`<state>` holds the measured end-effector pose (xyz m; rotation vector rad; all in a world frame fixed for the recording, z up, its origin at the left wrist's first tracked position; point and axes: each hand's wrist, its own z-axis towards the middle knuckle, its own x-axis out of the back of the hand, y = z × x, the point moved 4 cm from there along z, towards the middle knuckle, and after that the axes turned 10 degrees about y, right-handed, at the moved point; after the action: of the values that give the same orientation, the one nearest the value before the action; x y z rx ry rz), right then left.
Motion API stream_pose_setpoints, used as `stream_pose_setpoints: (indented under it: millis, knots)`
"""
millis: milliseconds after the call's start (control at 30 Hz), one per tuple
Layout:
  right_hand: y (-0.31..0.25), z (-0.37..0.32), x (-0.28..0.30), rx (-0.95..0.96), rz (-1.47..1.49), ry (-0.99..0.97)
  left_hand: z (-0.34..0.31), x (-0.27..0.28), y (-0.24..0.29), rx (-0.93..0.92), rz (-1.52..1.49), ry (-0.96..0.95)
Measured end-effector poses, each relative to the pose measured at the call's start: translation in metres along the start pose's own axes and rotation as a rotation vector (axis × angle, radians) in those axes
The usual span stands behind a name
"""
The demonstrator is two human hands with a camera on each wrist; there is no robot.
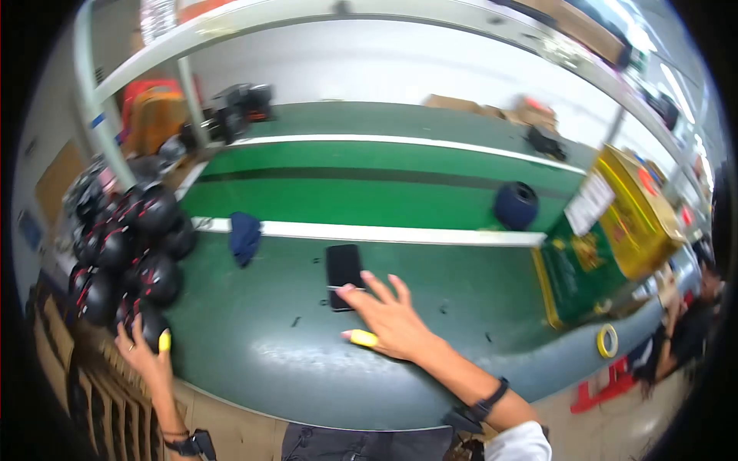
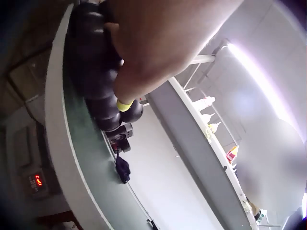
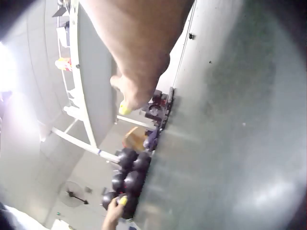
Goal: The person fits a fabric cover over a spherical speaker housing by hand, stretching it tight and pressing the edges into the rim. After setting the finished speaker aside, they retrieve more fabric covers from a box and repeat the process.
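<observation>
At the left end of the table, glossy black rounded pieces with red lines (image 1: 157,276) are piled up. My left hand (image 1: 146,359) is at the nearest, lowest one, fingers and yellow-wrapped thumb spread against its near side; the right wrist view also shows this hand (image 3: 113,213) at the pile. A flat black slab like a phone (image 1: 344,265) lies on the green tabletop. My right hand (image 1: 393,326) is spread over the tabletop, with fingertips right at the slab's lower right edge and nothing gripped. Its thumb also has a yellow wrap.
A dark blue cloth piece (image 1: 245,238) lies by the white strip, and a dark blue round piece (image 1: 516,206) sits further right. The large green and yellow tin (image 1: 592,238) stands at the right, near a yellow tape roll (image 1: 607,340). A shelf frame (image 1: 307,23) spans above.
</observation>
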<state>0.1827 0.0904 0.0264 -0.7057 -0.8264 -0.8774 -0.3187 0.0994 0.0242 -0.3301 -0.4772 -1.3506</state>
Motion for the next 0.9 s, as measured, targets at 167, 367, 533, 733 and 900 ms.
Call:
stream_pose_setpoints:
  millis: [167, 367, 533, 733, 900]
  knots:
    - [0.003, -0.001, -0.01, -0.04, 0.008, -0.074, 0.0, 0.001, -0.009, 0.137, -0.183, -0.091]
    - [0.004, -0.001, 0.002, -0.075, 0.076, -0.068, 0.0, 0.015, 0.003, 0.214, -0.253, -0.118]
    - [0.019, -0.005, 0.014, -0.238, 0.303, 0.167, -0.005, 0.035, 0.013, 0.212, -0.285, -0.111]
    - [0.023, -0.008, 0.021, -0.484, 0.6, 0.214, -0.032, 0.054, 0.045, 0.755, -1.266, -0.338]
    - [-0.01, -0.008, 0.017, -0.344, 1.243, -0.005, -0.038, 0.071, 0.197, 1.076, -1.981, -1.272]
